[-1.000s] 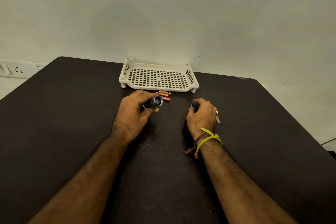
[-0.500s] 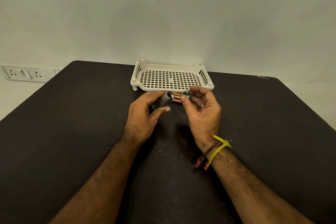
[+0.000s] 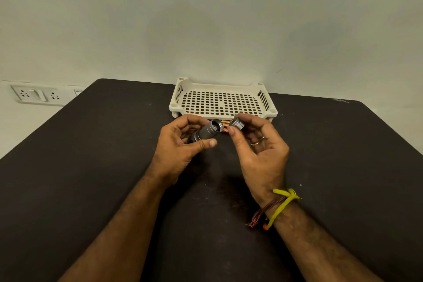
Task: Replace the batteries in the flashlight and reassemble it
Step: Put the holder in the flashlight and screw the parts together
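The black table [image 3: 91, 167] carries a white perforated tray [image 3: 220, 89] at 12 o'clock. The left hand [image 3: 180, 146] grips the flashlight body [image 3: 207, 133], fingers curled round it, open end facing 2 o'clock. The right hand [image 3: 258, 146] pinches the end cap [image 3: 237, 123] between thumb and fingertips, just beside that opening. Orange batteries [image 3: 225, 124] lie behind, near the tray's front edge.

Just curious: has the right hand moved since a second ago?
Yes. The right hand, pinching the cap, rose off the table toward the tray.
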